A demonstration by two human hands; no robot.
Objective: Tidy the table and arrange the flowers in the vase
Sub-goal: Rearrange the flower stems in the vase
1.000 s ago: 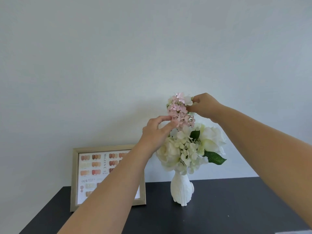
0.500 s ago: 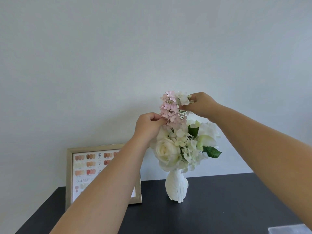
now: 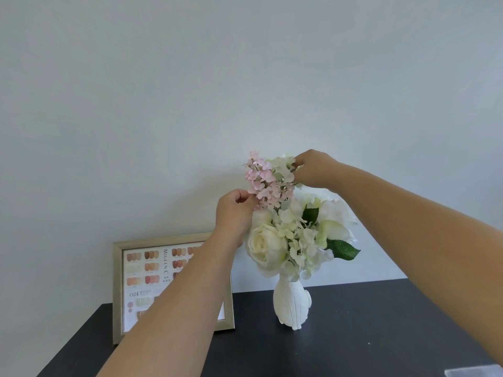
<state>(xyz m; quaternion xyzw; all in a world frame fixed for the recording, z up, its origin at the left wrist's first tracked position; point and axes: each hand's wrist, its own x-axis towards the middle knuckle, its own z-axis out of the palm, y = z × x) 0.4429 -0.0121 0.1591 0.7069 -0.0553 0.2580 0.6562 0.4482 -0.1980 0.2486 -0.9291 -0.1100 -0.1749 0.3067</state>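
Two hands are recorded at work above a dark tabletop [image 3: 381,336] set against a pale wall. Largest on the tabletop is a framed colour chart [image 3: 141,281], leaned at the back edge toward the left corner and partly hidden by the left forearm. Just right of it, near the back edge, a white vase [image 3: 291,306] stands upright and carries a bouquet of white roses and hydrangea [image 3: 294,240] with green leaves. A pink flower sprig [image 3: 265,180] rises from the top of the bouquet. The left hand [image 3: 235,216] is closed in a pinch on the sprig's lower left blossoms; the right hand [image 3: 313,168] is closed in a pinch on pale blossoms at the sprig's upper right. Compared with a second ago, the sprig has been tipped from near upright toward the left, and its florets have been spread wider. The vase has stayed upright. It is judged that insertion is complete and only fluffing and shaping remain. A tug on the sprig could tip the narrow vase. A small clear object [image 3: 475,372] shows at the front right corner; it cannot be identified.
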